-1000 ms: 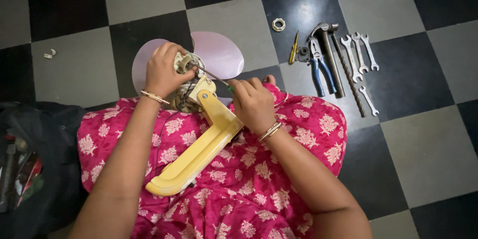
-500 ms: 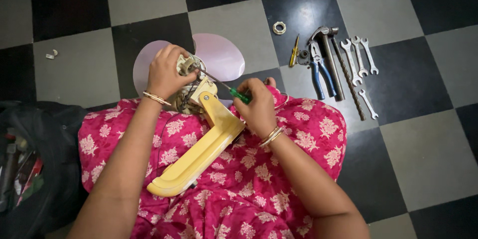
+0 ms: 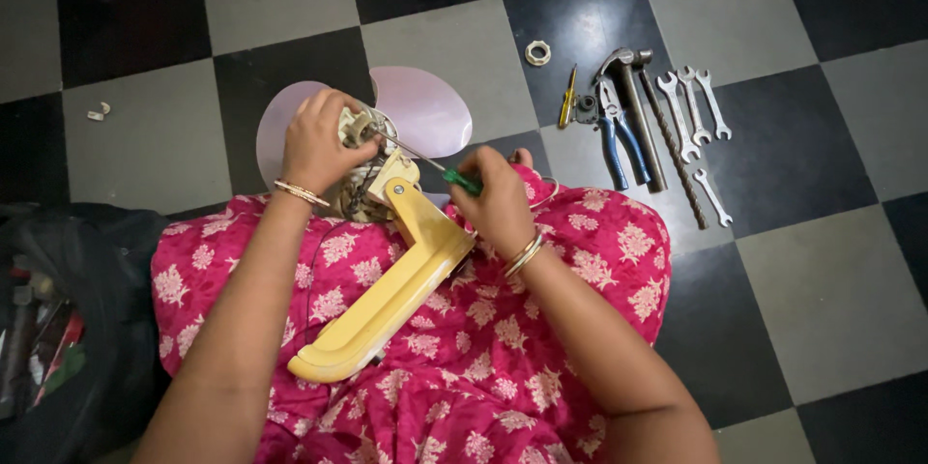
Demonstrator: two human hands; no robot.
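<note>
A small fan lies across my lap on pink flowered cloth, its yellow stand (image 3: 387, 300) pointing toward me and its pale lilac blades (image 3: 425, 106) on the floor side. My left hand (image 3: 317, 143) grips the motor housing (image 3: 360, 130) at the fan's head. In my right hand (image 3: 501, 201) is a green-handled screwdriver (image 3: 462, 181); its thin metal shaft reaches left to the motor, with the tip touching the housing next to my left fingers.
On the checkered floor to the right lie blue-handled pliers (image 3: 619, 135), a hammer (image 3: 633, 97), several spanners (image 3: 691, 111), a long drill bit, a small yellow screwdriver (image 3: 567, 97) and a white nut (image 3: 537, 52). A dark bag (image 3: 68, 319) of tools sits at left.
My right hand has shifted up and left slightly, bringing the green-handled screwdriver's tip onto the motor housing. The left hand stays on the motor.
</note>
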